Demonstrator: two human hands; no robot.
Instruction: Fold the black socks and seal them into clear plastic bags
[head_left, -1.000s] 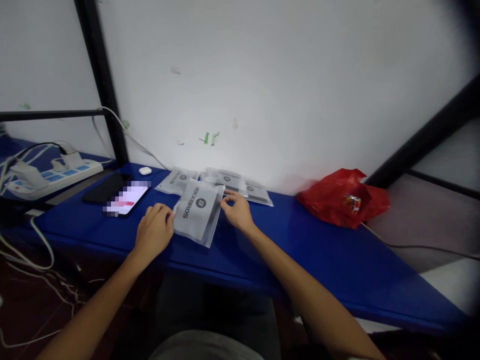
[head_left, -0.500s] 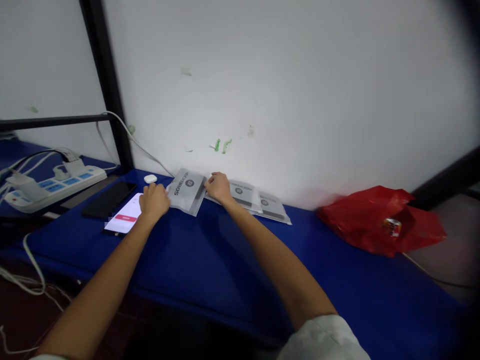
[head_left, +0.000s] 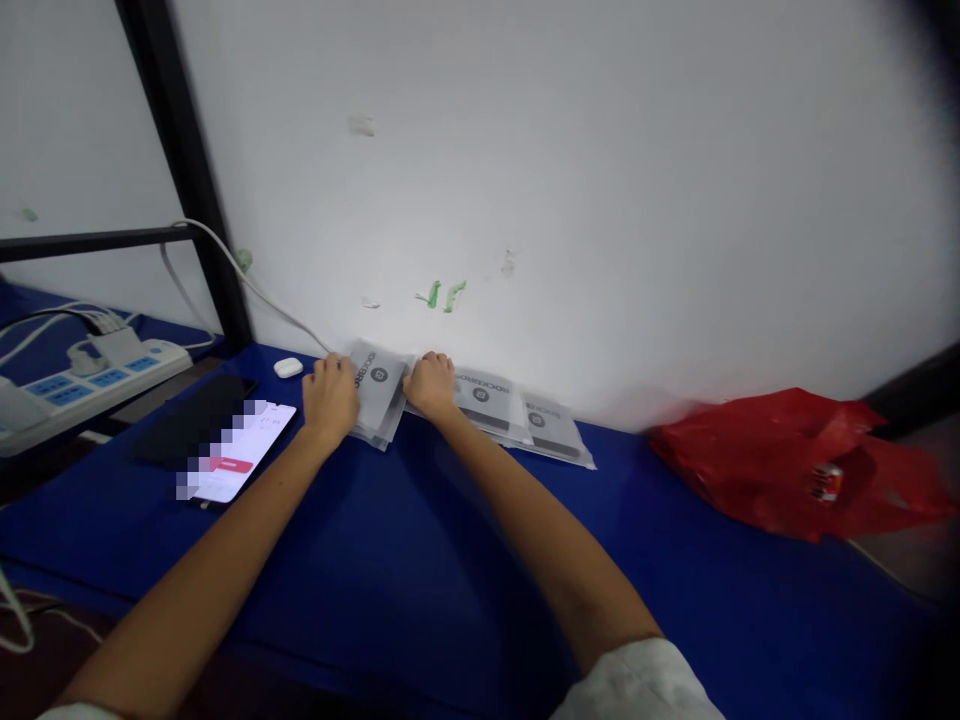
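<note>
Pinching the pouch (head_left: pixel 377 388) by its sides, left hand (head_left: pixel 330 398) and right hand (head_left: pixel 430 384) fingers closed on it at the back of the table (head_left: pixel 420 540) by the wall, you should level both grips so it lies square beside the other pouches (head_left: pixel 551 428).

A single camera sits on the person's head, facing forward and down across the table (head_left: pixel 420 560) to the wall (head_left: pixel 562 180). It is close in: both forearms run up from the bottom edge to the left hand (head_left: pixel 330 400) and right hand (head_left: pixel 431 385) at mid-frame.
</note>
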